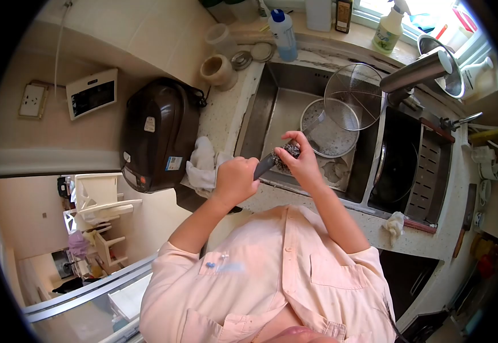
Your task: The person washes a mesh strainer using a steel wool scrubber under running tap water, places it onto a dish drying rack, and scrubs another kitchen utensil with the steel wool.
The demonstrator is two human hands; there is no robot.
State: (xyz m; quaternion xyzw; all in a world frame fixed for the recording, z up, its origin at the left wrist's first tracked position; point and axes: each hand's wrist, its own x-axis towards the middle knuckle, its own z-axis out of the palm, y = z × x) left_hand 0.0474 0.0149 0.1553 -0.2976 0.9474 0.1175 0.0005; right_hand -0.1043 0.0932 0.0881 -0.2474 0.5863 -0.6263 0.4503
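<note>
A wire-mesh skimmer [358, 94] is held out over a stainless-steel sink basin [289, 103] by both hands. Its dark handle [265, 167] is clasped by the left hand [237, 180], the fingers being wrapped closely around it. A steel-wool scourer [286, 155] is pinched by the right hand [300, 157] between bent fingers and thumb, and is pressed against the skimmer at the upper end of the handle. From there the thin metal shank is extended away from the grip, up and to the right, to the round mesh head.

Just beyond the grip, a round shallow pan [329, 140] is seen in the basin, partly overlapped by the mesh. Farther to the right of the grip, a dark round pan [397, 166] is placed in the second basin, with a slotted metal tray [429, 171] beside it. To the left of the grip, a white cloth [203, 163] is bunched at the counter's edge, next to a dark brown electric appliance [160, 134]. Well beyond the grip, a blue-capped bottle [284, 37] is stood behind the basin.
</note>
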